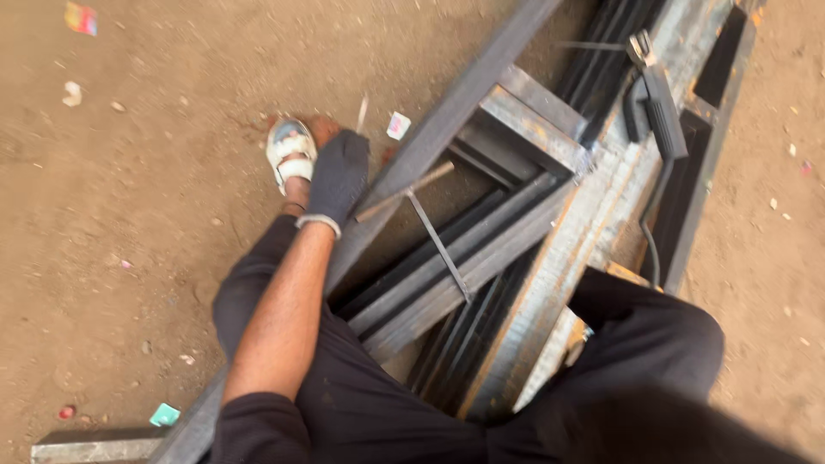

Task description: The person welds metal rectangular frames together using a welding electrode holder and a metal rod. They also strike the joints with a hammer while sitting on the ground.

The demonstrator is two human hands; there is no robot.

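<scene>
— Crouching low over the work, dark trousers point(378, 404) filling the near edge, knees spreading to either side?

— Crouching, yes, and straddling a steel frame point(533, 129) of grey, rust-flecked bars lying flat on the dirt ground point(129, 215).

— Reaching out with a bare forearm on the left?

— Reaching forward and ending in the left hand point(338, 174), wearing a dark glove with a pale cuff, back turned up to the camera.

— Gripping anything?

— Curling the gloved fingers down around the end of a T-shaped metal tool point(421, 202), the thin rod sticking out to the right of the glove and crossing a darker, narrow blade.

— Lying where, exactly?

— Hanging over an open gap in the frame, just beside the long outer bar, the blade slanting down across the inner bars.

— Showing the right hand anywhere?

— Staying out of view entirely.

— Standing on anything past the glove?

— Planting a foot in a white sandal point(290, 153) on the dirt, just behind the knuckles.

— Resting anything farther along the frame?

— Lying on the far bars, a black electrode holder point(660, 107), trailing a dark cable point(650, 232) back toward the right knee.

— Littering the ground?

— Scattering small paper scraps point(398, 125) around, with a short loose bar point(94, 445) lying at the near left.
</scene>
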